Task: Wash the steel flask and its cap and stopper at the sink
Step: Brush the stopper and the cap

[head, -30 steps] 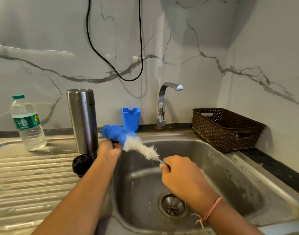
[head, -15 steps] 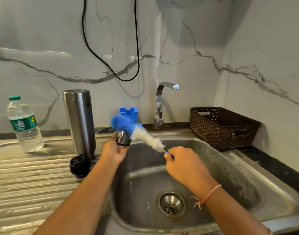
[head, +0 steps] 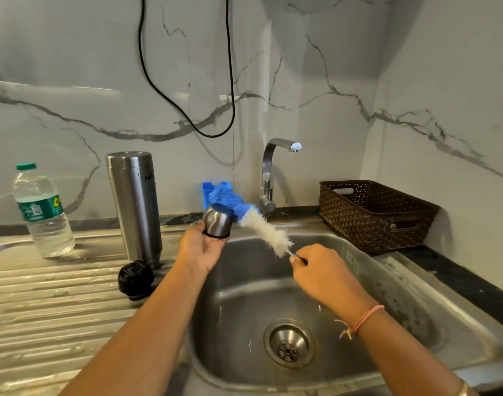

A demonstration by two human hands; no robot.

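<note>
The steel cap (head: 217,224) is gripped in the left hand's (head: 200,250) curled fingers over the sink (head: 401,295), likely so drips are caught. The bottle brush (head: 266,231) is pinched by the right hand's (head: 327,275) fingers.

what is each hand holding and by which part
The left hand holds the steel cap by its black-rimmed end, dome up. The right hand pinches the bottle brush by its thin blue handle, just below the white bristles.

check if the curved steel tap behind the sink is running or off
Off, as far as shows: no stream falls from the curved steel tap spout into the steel sink basin.
</note>
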